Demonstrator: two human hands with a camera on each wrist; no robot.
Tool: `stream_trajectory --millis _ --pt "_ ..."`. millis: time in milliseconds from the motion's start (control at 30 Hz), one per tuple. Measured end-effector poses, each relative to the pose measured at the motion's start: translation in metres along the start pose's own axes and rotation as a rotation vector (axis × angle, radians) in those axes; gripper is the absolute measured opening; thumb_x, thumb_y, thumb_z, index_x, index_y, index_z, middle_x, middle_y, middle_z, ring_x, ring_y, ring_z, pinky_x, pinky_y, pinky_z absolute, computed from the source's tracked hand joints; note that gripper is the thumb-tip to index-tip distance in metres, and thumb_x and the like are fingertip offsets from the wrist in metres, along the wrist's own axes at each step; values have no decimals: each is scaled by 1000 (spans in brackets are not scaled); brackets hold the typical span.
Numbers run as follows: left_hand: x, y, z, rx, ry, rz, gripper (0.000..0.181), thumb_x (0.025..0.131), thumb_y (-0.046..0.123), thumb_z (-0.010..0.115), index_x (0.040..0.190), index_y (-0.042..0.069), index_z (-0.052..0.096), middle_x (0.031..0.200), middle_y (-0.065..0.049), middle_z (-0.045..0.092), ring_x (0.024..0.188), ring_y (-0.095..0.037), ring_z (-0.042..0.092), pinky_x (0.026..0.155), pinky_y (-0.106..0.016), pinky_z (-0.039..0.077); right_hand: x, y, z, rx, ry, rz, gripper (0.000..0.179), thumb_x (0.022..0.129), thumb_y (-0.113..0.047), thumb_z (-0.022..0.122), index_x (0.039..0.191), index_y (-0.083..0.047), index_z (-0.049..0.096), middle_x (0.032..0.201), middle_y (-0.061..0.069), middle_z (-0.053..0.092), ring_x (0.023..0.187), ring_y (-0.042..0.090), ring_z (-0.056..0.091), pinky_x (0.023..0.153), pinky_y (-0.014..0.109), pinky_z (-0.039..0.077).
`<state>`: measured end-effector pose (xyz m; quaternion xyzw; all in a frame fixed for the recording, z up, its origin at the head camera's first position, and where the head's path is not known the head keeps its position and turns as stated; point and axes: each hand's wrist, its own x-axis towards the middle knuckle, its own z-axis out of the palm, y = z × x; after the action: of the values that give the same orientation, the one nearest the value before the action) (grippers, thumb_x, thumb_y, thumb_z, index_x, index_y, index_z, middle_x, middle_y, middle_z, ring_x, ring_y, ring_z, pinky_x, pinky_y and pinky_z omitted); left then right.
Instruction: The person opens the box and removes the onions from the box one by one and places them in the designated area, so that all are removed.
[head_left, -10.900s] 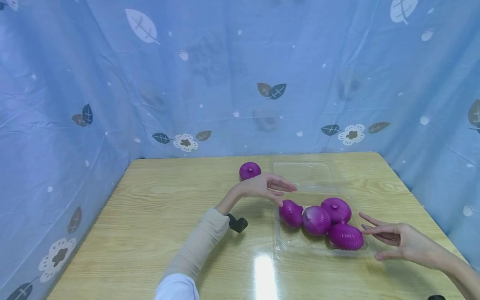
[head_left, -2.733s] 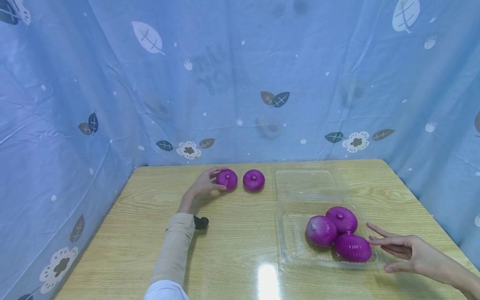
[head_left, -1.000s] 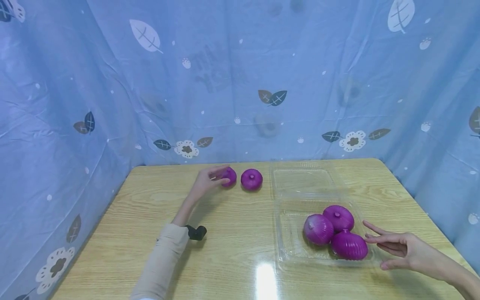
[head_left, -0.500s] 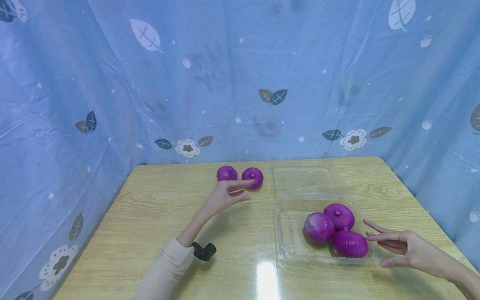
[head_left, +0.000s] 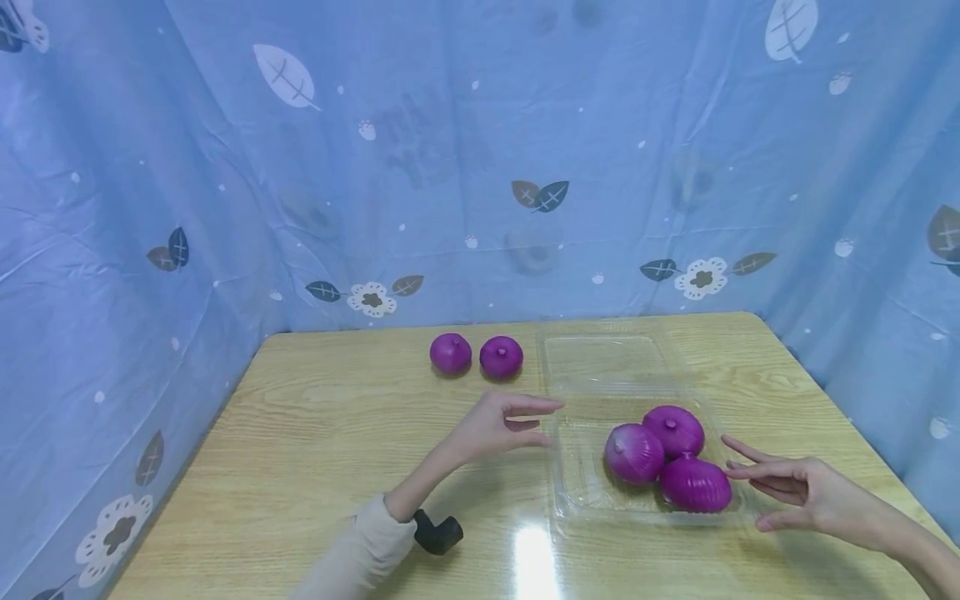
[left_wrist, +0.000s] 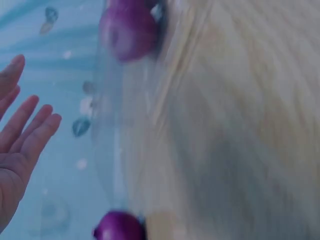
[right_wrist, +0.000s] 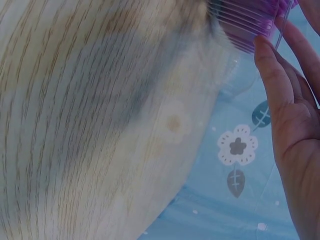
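Note:
My left hand [head_left: 495,425] hovers with extended fingers at the left edge of a clear plastic clamshell box [head_left: 567,505], holding nothing. Inside the box, a pale-topped purple onion [head_left: 634,454] lies on the left, another purple onion [head_left: 673,432] behind, and a third onion [head_left: 695,484] at the front right. On the table behind my left hand, two more purple onions, a left one [head_left: 451,354] and a right one [head_left: 501,357], sit side by side. My right hand [head_left: 806,498] stays at the box's right side; in the right wrist view its fingertips [right_wrist: 262,42] are against the ribbed clear wall.
The box's clear lid [head_left: 603,357] lies folded back toward the rear of the wooden table [head_left: 322,442]. A blue patterned curtain [head_left: 420,167] hangs behind and along both sides. A black wrist mount [head_left: 438,533] sticks out from the left sleeve.
An onion has gone from the box to the table's back, beside the one there, set down by my left hand. That hand has since let go and swung rightward to the box. My right hand stays put.

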<state>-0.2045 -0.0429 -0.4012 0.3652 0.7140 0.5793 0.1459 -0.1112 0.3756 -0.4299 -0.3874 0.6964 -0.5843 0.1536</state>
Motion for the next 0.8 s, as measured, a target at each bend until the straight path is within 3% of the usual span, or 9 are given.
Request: stream_trajectory --millis 200,367,467,700,800 --pt "13 -7 26 -45 -56 -13 43 80 0 75 121 -2 64 125 -12 62 116 -21 59 93 -32 52 -1 0 0 -11 6 5 51 79 23 59 129 16 48 156 -14 23 132 1 36 100 16 40" --pt "24 -14 39 -42 -78 -14 43 79 1 76 121 0 64 125 -6 63 114 -8 59 90 -24 52 0 -2 0 -61 30 29 51 79 20 62 128 15 50 155 -16 26 130 0 39 99 14 40" --pt "32 -17 45 -14 -96 -10 46 77 2 77 122 2 64 126 -4 63 115 -6 57 91 -26 51 0 -2 0 -68 33 31 51 79 20 62 128 14 51 155 -15 27 129 -1 39 98 14 41" --pt "50 -21 52 7 -185 13 48 77 -2 76 123 0 63 126 -7 62 118 -3 54 95 -28 49 -1 -1 -1 70 -24 31 51 82 22 56 131 16 45 156 -15 23 132 1 36 99 19 42" --pt "57 -22 53 5 -198 17 49 76 -3 76 123 -1 63 126 -8 62 119 -2 53 97 -24 46 -1 -2 -1 69 -27 33 50 82 22 56 131 16 45 156 -15 23 133 0 35 100 18 41"
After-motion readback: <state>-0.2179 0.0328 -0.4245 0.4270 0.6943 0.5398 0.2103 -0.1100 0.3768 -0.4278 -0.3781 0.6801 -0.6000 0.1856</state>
